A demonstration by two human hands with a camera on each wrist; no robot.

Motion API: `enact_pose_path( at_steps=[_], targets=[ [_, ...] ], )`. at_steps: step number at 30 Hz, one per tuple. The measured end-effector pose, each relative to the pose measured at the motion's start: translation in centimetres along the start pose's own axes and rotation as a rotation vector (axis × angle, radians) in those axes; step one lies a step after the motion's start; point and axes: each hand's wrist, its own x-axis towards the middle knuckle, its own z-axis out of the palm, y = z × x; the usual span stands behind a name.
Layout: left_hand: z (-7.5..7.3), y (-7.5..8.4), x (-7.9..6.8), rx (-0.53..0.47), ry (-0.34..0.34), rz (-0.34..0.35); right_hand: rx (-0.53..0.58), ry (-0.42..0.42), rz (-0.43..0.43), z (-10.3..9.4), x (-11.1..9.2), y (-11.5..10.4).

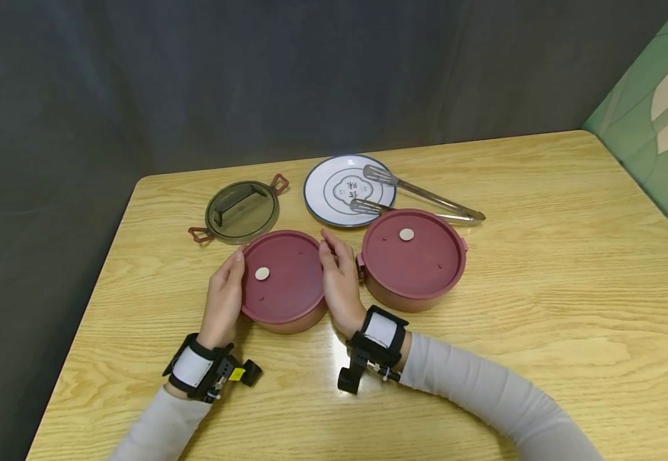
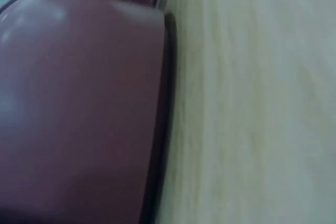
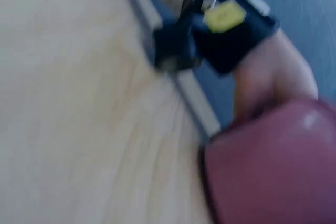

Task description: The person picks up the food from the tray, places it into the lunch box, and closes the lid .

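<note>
A dark red round pot (image 1: 283, 275), its matching lid bearing a pale round knob, sits on the table between my two hands. My left hand (image 1: 224, 298) holds the left side of the pot, thumb near the rim. On the opposite side my right hand (image 1: 342, 282) holds the pot, its fingers partly hidden behind the wall. Up close, the pot's wall (image 2: 79, 103) fills much of the left wrist view. In the right wrist view, the left hand (image 3: 275, 74) grips the pot's far side, past the blurred red wall (image 3: 278, 166).
A second dark red lidded pot (image 1: 414, 256) stands just right of my right hand. Behind are a white plate (image 1: 325, 205) and slotted metal tongs (image 1: 434, 198) lying partly over it. A translucent dark lid (image 1: 247, 221) with red handles lies at back left. A dark curtain (image 1: 310, 77) hangs behind.
</note>
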Motion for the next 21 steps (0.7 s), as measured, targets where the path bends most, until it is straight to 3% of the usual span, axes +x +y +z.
enact_pose_path(
  at_steps=[3,7,21],
  targets=[
    [0.34,-0.38,-0.02,-0.063,0.009,0.025,-0.003,-0.044,-0.028,-0.27,0.49,0.55],
    [0.49,-0.49,0.1,-0.07,0.032,0.047,0.032,-0.068,-0.048,-0.3,0.86,0.78],
    [0.65,-0.29,0.67,0.118,0.079,0.089,0.052,-0.026,-0.072,-0.16,0.39,0.86]
  ],
)
